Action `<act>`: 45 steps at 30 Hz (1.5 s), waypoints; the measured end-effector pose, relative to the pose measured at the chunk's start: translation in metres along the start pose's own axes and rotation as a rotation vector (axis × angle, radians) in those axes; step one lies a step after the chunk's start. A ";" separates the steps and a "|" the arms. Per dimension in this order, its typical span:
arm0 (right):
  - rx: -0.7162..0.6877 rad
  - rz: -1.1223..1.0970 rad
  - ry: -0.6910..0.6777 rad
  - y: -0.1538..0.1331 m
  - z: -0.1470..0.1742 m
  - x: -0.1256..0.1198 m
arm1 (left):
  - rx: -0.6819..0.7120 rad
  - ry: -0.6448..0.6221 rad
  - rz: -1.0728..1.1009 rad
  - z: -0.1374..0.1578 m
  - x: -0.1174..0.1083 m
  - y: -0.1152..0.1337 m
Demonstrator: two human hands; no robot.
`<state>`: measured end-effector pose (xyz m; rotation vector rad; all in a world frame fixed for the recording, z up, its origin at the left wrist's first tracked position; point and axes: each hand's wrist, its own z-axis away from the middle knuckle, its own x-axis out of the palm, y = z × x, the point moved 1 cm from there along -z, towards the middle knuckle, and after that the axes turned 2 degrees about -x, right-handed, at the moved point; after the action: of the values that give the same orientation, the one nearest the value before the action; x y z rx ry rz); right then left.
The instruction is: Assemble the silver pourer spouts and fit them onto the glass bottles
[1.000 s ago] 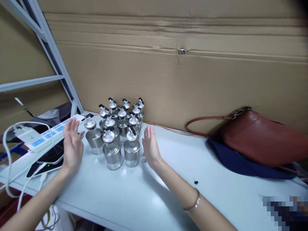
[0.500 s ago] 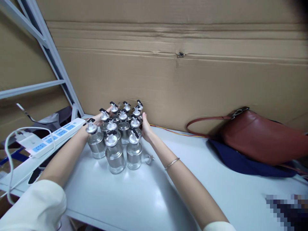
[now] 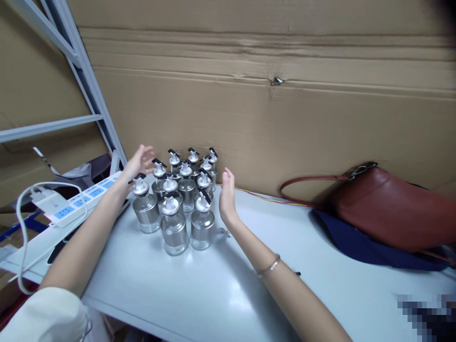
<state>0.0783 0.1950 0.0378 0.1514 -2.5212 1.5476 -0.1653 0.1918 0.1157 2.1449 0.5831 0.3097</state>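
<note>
Several clear glass bottles with silvery caps and black flip spouts stand upright in a tight cluster on the table, among them a front bottle (image 3: pixel 174 235), a front right bottle (image 3: pixel 202 230) and a left bottle (image 3: pixel 146 213). My left hand (image 3: pixel 140 160) is raised behind the left side of the cluster, fingers spread, apart from the bottles. On the other side, my right hand (image 3: pixel 227 197) is held upright with fingers stretched, a small gap from the nearest bottles. Beside the front right bottle lies a small clear object (image 3: pixel 223 233) whose kind I cannot make out.
At the left lies a white power strip (image 3: pixel 87 202) with a plugged-in charger (image 3: pixel 48 202) and cable. A brown leather bag (image 3: pixel 384 209) rests on dark blue cloth (image 3: pixel 342 237) at the right. Cardboard (image 3: pixel 249 123) walls the back; a metal frame (image 3: pixel 89 76) stands at left.
Both hands have come away from the bottle cluster: the left up and leftward, the right to the right. The bottles remain grouped together, and the view has shifted slightly.
</note>
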 end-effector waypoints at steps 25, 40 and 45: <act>-0.227 0.194 -0.219 -0.041 0.070 0.000 | 0.569 -0.020 -0.410 0.133 0.032 0.045; -0.091 0.142 -0.263 -0.028 0.063 0.001 | 0.195 -0.085 -0.307 0.121 0.039 0.020; -0.087 0.135 -0.276 -0.027 0.062 0.004 | 0.201 -0.105 -0.306 0.114 0.045 0.012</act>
<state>0.0732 0.1271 0.0350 0.1988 -2.8615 1.5560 -0.0750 0.1299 0.0585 2.2048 0.8999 -0.0312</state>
